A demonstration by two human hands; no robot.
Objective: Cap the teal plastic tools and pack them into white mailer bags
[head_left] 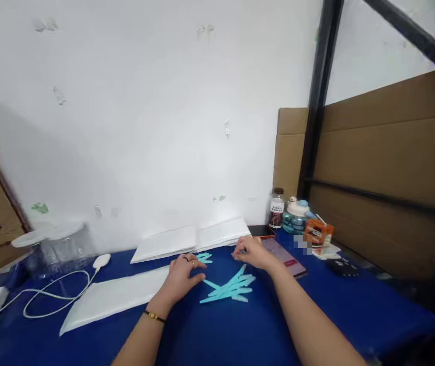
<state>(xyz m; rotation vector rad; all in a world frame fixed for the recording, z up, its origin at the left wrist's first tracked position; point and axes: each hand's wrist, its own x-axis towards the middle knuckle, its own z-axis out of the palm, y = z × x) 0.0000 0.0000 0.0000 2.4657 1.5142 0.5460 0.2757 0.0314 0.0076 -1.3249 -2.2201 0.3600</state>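
A loose pile of flat turquoise sticks lies crossed over one another on the blue tabletop. Left of the pile, my left hand rests low over the table, thumb and forefinger apart. Its thumb tip is close to the end of one stick; whether they touch I cannot tell. Just beyond its fingertips is a smaller group of turquoise sticks, partly hidden by the hand. My right hand is behind the pile, with fingers curled and tips brought together. Anything between those tips is too small to make out.
White padded packets lie left and at the back. A white cable with a puck is farther left, near clear plastic containers. On the right are a phone, a brown-capped jar, a bottle and an orange box.
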